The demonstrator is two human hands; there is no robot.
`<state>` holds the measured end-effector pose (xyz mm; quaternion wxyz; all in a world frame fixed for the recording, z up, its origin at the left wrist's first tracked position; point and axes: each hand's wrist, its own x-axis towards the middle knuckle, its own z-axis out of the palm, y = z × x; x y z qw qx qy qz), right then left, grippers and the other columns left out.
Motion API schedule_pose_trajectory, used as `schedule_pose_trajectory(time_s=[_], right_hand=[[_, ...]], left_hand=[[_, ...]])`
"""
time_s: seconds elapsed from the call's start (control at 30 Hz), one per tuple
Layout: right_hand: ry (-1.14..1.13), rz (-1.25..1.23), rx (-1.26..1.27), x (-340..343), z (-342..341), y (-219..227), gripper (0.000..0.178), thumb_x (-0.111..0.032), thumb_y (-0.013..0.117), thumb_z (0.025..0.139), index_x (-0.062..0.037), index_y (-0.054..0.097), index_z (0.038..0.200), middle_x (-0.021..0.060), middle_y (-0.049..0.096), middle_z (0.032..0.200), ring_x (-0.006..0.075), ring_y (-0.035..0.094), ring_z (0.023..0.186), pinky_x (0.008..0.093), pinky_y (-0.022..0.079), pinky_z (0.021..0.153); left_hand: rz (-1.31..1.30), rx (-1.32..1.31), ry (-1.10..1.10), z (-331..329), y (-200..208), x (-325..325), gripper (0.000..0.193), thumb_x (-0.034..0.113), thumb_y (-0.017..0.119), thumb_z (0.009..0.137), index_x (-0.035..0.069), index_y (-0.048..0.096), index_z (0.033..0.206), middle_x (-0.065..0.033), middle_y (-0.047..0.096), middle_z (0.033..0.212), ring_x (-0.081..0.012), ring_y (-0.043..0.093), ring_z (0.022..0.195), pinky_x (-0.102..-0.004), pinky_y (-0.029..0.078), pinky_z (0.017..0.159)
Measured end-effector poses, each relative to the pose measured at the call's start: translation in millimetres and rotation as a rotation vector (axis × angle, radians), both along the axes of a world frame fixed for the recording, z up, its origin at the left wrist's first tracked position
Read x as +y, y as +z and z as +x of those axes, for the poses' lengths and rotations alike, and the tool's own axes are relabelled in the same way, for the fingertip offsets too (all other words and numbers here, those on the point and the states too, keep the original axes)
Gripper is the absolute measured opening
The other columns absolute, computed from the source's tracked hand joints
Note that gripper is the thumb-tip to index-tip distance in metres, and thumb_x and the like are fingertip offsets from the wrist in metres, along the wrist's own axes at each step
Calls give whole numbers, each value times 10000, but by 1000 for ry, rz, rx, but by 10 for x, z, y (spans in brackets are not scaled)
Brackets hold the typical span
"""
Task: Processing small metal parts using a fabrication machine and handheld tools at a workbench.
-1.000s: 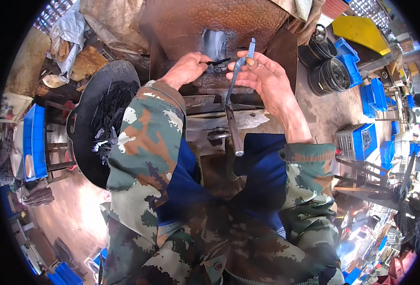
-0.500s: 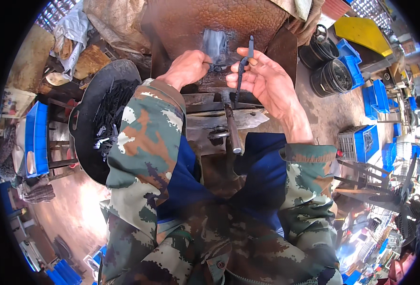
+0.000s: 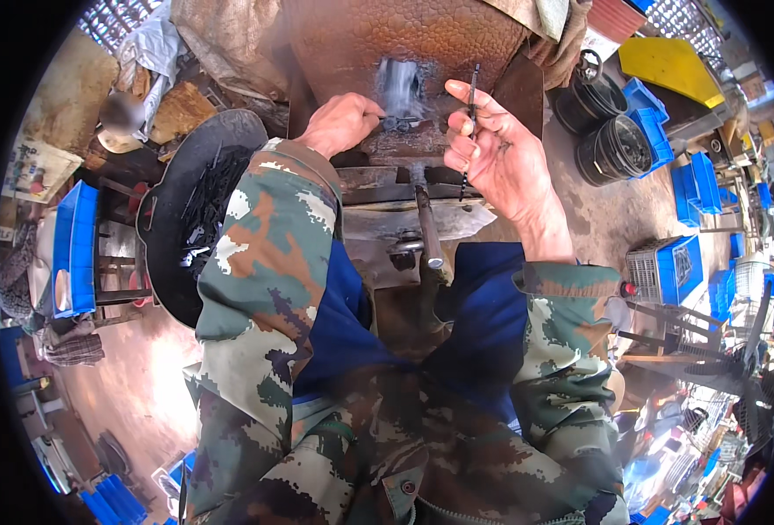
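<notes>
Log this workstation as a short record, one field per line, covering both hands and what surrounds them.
Left hand: left hand, fingertips at the wet work area; whether it grips anything is unclear
Right hand: right hand, pinching a thin dark strip, seen nearly edge-on
Ahead: brown crusted panel with a pale blurred streak
Below the hands: metal bar
Left side: dark pan holding dark pieces
Right side: black buckets, yellow sheet
</notes>
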<state>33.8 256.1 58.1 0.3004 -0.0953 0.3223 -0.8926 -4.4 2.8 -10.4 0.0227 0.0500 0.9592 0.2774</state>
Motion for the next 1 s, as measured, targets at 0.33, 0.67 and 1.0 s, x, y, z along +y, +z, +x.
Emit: schedule_pose_trajectory(time_s=[0.33,0.67,1.0], right_hand=[[59,-1,31,41,22,10,426,-115,448,933,15,490,1337,49,499,823,117,377,613,281,348,568],[-21,210,128,27,64,-45,381,-88,449,931,24,509,1290,63,541,883,125,447,633,289,400,597],[-144,1002,505,65,376,-375,223,-72,604,892,-24,650,1105,-9,609,832,30,469,547,205,400,479]], left_hand=[[-27,-14,6,8,51,10,270,128,596,878,107,711,1122,-167,693,1096,-316,649,1057,-376,493,929],[53,2,-19,27,23,-33,274,145,581,891,106,705,1132,-152,686,1128,-297,641,1078,-368,482,947],[95,-53,113,33,-33,-234,282,262,591,883,134,711,1104,-108,709,1052,-314,645,1030,-394,491,900]])
